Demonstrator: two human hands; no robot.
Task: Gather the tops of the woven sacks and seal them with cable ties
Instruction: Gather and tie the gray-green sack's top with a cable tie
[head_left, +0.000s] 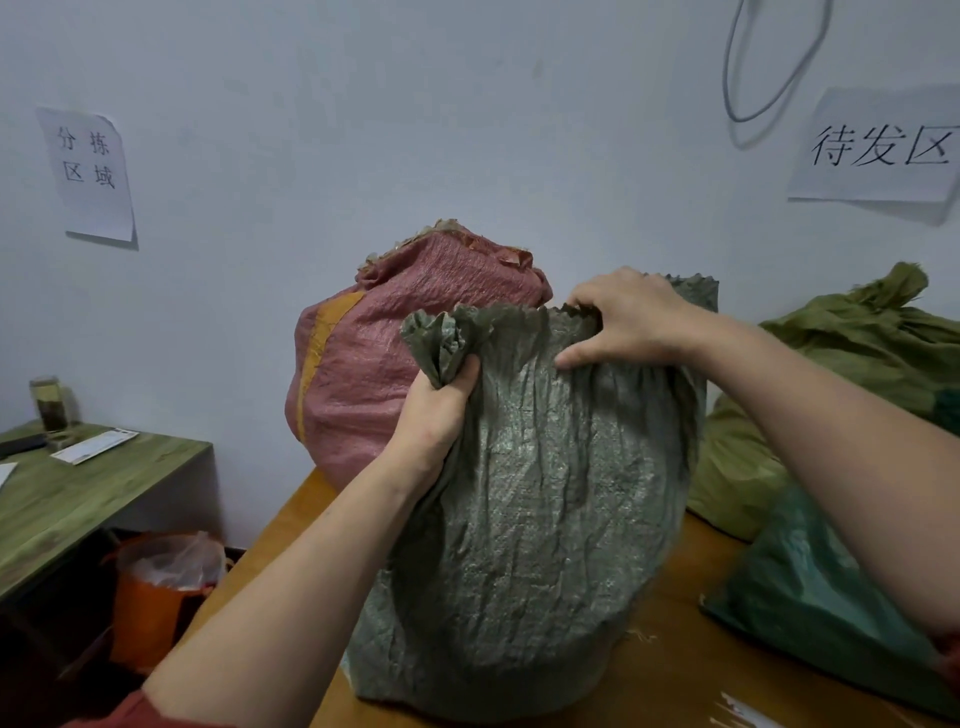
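While the left hand gripped a bunched handful of the mouth of the grey-green woven sack, fingers curled tight round the fabric, the right hand pinched the rim farther along, its fingers hooked over the edge and the thumb pressed on the front. That sack stood upright at the middle of the wooden table, directly in front of the person. By my reading the gathering was only partly done. Just the left end of the mouth was bunched, the rest of the rim ran loose between the hands and past the right one, and no cable tie was round it. Pulling the remainder together and cinching a tie were left to do. Four sacks showed in all: the grey-green one; one pink woven sack just behind it, its top slumped with no tie visible; one olive-green sack at the right, its top drawn into a tuft, though whether tied I could not tell; and one dark green sack lying low at the right. Some pale strips at the table's near edge were too unclear to name. Two paper signs hung on the wall.
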